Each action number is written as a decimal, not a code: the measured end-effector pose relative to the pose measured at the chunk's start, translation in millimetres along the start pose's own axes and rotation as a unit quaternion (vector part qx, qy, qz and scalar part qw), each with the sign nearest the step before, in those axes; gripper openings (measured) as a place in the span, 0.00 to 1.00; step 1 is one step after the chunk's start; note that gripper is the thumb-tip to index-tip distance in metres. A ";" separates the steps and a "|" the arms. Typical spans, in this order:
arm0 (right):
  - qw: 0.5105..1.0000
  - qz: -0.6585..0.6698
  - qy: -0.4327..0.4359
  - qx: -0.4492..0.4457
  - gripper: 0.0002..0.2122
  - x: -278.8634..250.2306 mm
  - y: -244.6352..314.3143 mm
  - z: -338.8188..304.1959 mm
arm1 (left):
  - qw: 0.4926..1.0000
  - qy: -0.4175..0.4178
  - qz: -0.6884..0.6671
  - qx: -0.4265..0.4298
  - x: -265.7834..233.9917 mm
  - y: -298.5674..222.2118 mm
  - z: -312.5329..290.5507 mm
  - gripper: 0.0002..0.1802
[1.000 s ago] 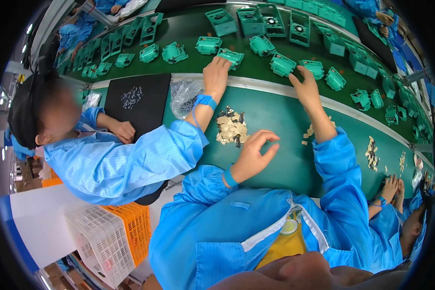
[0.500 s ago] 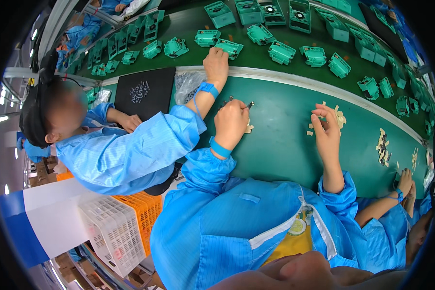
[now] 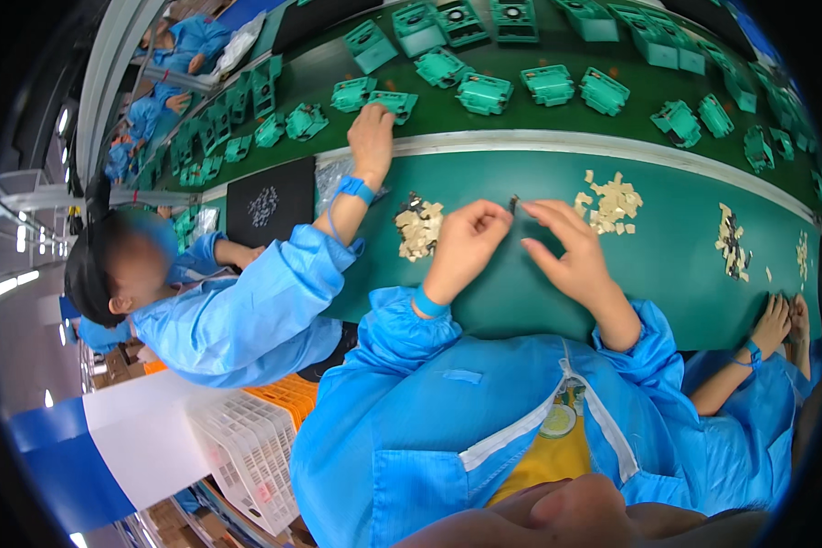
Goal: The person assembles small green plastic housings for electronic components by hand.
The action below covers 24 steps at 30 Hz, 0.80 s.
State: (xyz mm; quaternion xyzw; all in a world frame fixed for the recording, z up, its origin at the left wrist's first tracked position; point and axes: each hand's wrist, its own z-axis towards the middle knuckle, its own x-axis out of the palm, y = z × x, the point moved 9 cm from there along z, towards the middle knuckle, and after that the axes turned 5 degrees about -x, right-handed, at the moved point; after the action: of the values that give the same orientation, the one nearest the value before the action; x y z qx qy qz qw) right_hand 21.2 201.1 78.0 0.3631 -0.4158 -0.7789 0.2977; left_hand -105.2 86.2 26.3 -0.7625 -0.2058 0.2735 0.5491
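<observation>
The left hand (image 3: 467,239) pinched a small dark part (image 3: 513,202) — seemingly to steady it — beside the unclasped right hand (image 3: 577,258).

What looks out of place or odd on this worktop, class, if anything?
No clear damage. One small cream piece lies alone on the green worktop, between the two rightmost piles; it looks stray because most other pieces lie heaped. The small dark part at the fingertips of the left hand is too tiny to judge.
</observation>
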 end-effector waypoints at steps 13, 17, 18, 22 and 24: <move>0.863 0.404 -0.195 0.234 0.07 -37.8 -110.3 -39.5 | 0.992 0.033 0.023 0.120 90.1 -32.5 33.2 0.09; 0.869 0.379 -0.188 0.255 0.04 -38.2 -112.2 -37.5 | 0.993 0.036 -0.007 0.113 87.4 -20.4 43.4 0.08; 0.868 0.379 -0.188 0.258 0.04 -39.3 -115.7 -39.1 | 0.993 0.036 -0.008 0.109 87.9 -16.9 45.1 0.08; 0.851 0.407 -0.156 0.294 0.04 -33.0 -123.2 -44.6 | 0.990 0.053 -0.121 0.046 89.3 1.4 48.3 0.10; 0.841 0.419 -0.158 0.303 0.04 -31.8 -121.6 -43.7 | 0.986 0.070 -0.144 0.050 90.9 -1.9 46.6 0.11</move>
State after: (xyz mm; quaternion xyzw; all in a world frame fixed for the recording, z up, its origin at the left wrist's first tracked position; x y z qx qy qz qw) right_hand 54.8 264.6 -34.0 0.0986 -0.7850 -0.4619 0.4009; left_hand -65.5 176.4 -0.8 -0.7139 -0.2609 0.1473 0.6329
